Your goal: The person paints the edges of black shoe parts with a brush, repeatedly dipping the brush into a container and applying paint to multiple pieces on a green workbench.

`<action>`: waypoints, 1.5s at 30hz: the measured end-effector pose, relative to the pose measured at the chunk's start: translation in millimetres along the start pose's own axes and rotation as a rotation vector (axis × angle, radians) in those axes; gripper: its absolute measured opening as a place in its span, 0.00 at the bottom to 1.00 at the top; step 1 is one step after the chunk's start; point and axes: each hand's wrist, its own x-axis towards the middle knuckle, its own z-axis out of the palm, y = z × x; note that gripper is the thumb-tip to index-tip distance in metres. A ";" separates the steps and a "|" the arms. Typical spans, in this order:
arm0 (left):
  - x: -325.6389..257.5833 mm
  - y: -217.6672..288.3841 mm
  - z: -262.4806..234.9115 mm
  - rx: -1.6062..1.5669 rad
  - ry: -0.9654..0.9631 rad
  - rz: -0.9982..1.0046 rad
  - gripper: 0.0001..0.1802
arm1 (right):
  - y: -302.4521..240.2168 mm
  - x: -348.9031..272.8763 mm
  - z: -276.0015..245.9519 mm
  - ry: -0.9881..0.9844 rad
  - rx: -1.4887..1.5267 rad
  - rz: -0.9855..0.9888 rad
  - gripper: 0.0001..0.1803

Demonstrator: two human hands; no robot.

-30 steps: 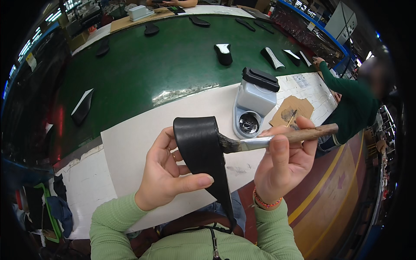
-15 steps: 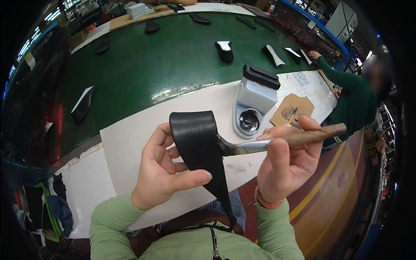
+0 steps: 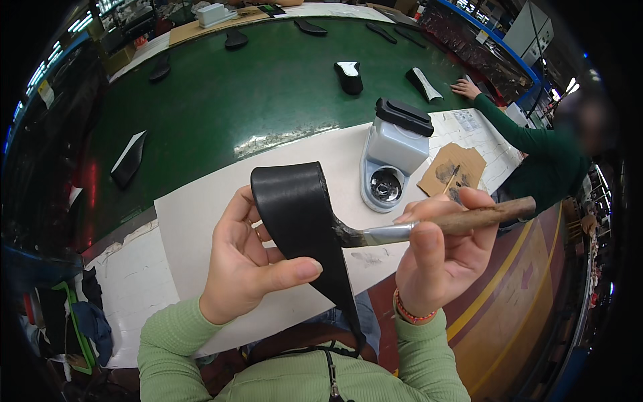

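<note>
A black wedge shoe sole (image 3: 295,214) is tilted up in front of me, its thin tip pointing down towards my lap. My left hand (image 3: 251,264) grips it from the left, thumb across the near face and the other fingers behind. In my right hand (image 3: 445,248) is a brush (image 3: 462,218) with a wooden handle and metal ferrule. Its dark bristles press against the sole's right edge and bend there. Beyond my right hand stands a pale glue dispenser bottle (image 3: 395,151) with a black lid and a round dark-stained cup at its base.
White paper (image 3: 201,221) covers the near bench. A stained cardboard piece (image 3: 452,171) with a thin stick lies right of the bottle. Several soles rest on the green belt (image 3: 221,100) beyond. At right, a co-worker's hand (image 3: 467,88) reaches onto the belt.
The sole and my left hand have shifted slightly left and up; the brush touches lower along its edge. The co-worker's hand has moved left, where two soles at the right no longer show clearly.
</note>
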 end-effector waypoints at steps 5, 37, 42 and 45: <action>1.1 0.4 -0.2 0.007 0.006 0.017 0.40 | 0.3 -0.9 -0.6 -0.017 -0.011 -0.033 0.28; 3.0 1.0 -4.1 0.006 0.027 0.050 0.41 | -2.9 -7.4 -5.9 -0.087 -0.020 -0.024 0.28; 3.2 1.6 -4.1 -0.001 0.027 0.070 0.40 | -3.8 -9.1 -7.6 -0.099 -0.012 -0.015 0.29; 2.9 2.1 -3.7 -0.012 0.029 0.079 0.40 | -4.9 -10.7 -8.5 -0.102 -0.006 -0.011 0.29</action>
